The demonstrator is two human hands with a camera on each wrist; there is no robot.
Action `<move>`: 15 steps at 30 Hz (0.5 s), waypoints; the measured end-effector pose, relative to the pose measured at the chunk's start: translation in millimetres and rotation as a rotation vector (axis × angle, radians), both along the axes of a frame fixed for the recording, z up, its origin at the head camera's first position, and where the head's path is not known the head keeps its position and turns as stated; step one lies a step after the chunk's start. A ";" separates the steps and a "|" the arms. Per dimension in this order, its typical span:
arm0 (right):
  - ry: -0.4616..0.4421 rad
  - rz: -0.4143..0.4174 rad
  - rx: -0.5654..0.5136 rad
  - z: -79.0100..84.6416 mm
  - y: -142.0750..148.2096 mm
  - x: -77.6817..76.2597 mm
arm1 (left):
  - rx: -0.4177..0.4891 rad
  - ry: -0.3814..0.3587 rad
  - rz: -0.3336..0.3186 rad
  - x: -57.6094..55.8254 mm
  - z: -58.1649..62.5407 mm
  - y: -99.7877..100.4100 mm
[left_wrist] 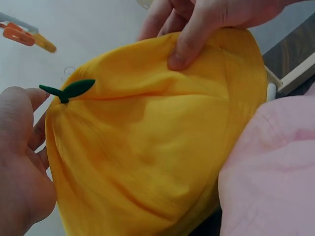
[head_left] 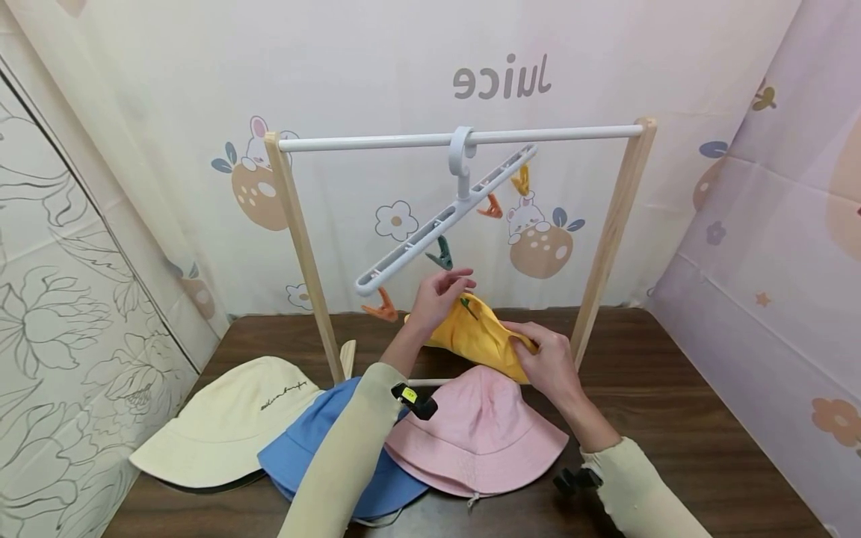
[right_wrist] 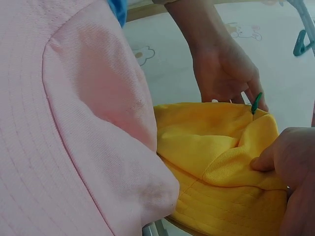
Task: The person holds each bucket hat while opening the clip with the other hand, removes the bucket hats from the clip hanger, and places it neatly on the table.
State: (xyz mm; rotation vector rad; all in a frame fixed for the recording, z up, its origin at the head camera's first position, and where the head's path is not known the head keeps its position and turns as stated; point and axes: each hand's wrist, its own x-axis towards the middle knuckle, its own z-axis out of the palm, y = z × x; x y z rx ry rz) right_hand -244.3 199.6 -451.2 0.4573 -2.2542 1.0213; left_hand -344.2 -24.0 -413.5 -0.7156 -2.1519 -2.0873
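Observation:
A yellow bucket hat (head_left: 480,340) with a small green leaf sprout (left_wrist: 74,91) on its crown is held up behind the pink hat. My right hand (head_left: 548,359) pinches it near the brim; in the left wrist view the right thumb (left_wrist: 184,49) presses on the yellow cloth. At the crown end is my left hand (head_left: 437,299), its fingers loosely extended beside and behind the sprout, touching the cloth. Above the left hand, a dark green clip (head_left: 441,254) hangs from a white clip hanger (head_left: 430,232). The left fingertips are partly hidden by the hat in the wrist views.
The hanger hooks over the white rail (head_left: 377,142) of a wooden stand (head_left: 615,232). Orange clips (head_left: 381,306) and a yellow clip (head_left: 522,179) also hang from it. In front lie a pink hat (head_left: 480,441), a blue hat (head_left: 383,486) and a cream hat (head_left: 235,418) on the dark table (head_left: 673,448).

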 end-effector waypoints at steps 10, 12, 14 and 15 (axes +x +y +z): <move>-0.007 -0.020 0.015 3.9 -3.8 3.0 | -0.093 -0.011 0.025 -0.2 -10.3 -12.5; -0.007 -0.019 0.017 3.1 -3.4 2.0 | -0.094 -0.004 0.023 -0.8 -12.1 -13.9; -0.011 -0.021 0.023 3.2 -3.3 1.3 | -0.089 0.005 0.023 -1.0 -13.3 -14.6; -0.012 -0.023 0.025 3.2 -3.1 1.0 | -0.082 0.009 0.022 -1.4 -14.0 -14.8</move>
